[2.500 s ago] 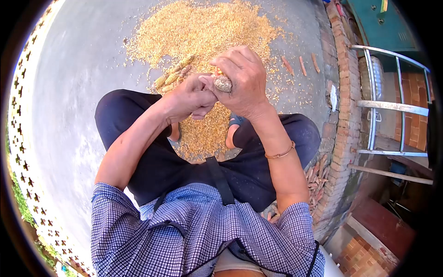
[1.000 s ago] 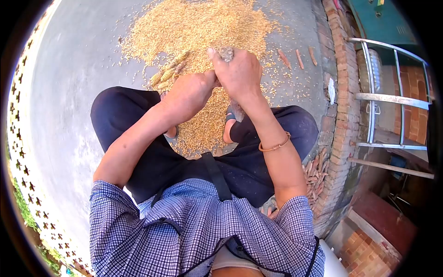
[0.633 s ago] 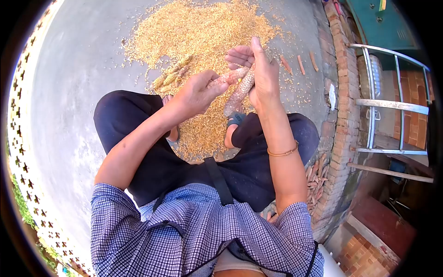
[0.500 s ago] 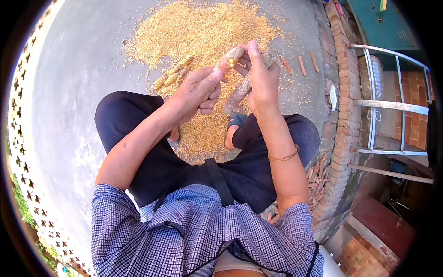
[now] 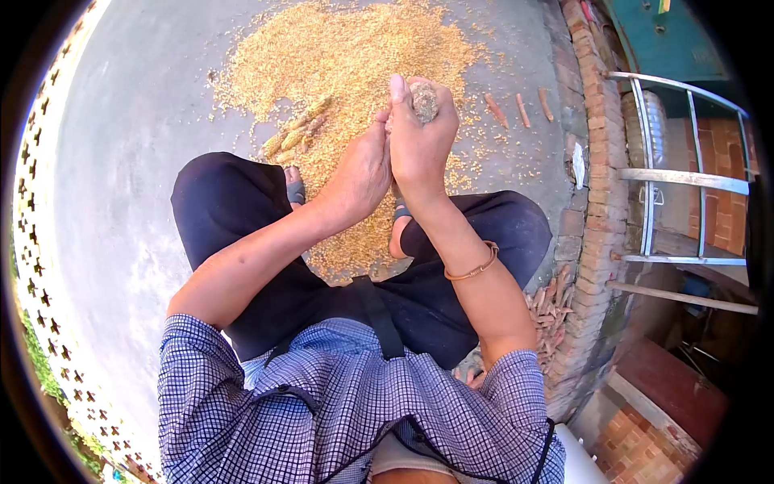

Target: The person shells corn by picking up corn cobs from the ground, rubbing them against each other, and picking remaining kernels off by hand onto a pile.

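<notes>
My right hand (image 5: 423,145) is wrapped round a bare corn cob (image 5: 425,102), whose grey end shows at the top of the fist. Pressed against it from the other side is my left hand (image 5: 359,173), fingers closed; what it grips is mostly hidden between the palms. Beneath and beyond both hands, loose yellow kernels (image 5: 347,56) cover the floor. Several corn ears (image 5: 294,133) with kernels on them lie beyond my left forearm.
Three reddish cobs (image 5: 522,110) lie at the right of the kernels. A pile of stripped cobs (image 5: 550,315) is beside my right knee, along a low brick edge (image 5: 606,177). Farther right stands a metal rail (image 5: 685,179).
The two hands, apart with a cob in each half a second ago, have come together. The right hand has closed round its cob, and the left hand's cob is now hidden.
</notes>
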A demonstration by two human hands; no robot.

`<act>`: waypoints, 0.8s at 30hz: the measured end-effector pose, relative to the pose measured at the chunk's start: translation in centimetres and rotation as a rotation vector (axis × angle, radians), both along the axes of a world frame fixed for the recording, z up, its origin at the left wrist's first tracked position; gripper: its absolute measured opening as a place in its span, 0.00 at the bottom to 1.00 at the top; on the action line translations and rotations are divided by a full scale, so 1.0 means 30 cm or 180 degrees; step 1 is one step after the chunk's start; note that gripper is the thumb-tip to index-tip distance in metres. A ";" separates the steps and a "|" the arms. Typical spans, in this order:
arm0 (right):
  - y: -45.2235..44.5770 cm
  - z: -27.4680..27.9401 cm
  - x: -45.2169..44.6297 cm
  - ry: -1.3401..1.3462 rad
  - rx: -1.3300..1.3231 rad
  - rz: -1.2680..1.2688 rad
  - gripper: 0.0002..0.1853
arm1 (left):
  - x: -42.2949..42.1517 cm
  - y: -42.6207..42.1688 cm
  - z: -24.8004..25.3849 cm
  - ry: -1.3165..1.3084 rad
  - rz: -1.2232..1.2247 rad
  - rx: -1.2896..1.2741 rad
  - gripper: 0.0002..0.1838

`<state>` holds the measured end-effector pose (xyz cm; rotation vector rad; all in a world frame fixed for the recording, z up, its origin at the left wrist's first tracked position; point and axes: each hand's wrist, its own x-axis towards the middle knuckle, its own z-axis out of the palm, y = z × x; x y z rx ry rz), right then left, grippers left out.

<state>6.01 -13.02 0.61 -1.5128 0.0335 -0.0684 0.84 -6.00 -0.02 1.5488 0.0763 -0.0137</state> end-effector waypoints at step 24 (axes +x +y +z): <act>0.009 0.028 0.051 0.0220 0.0572 -0.0103 0.11 | 0.037 0.027 0.017 -0.0098 0.0018 0.1682 0.24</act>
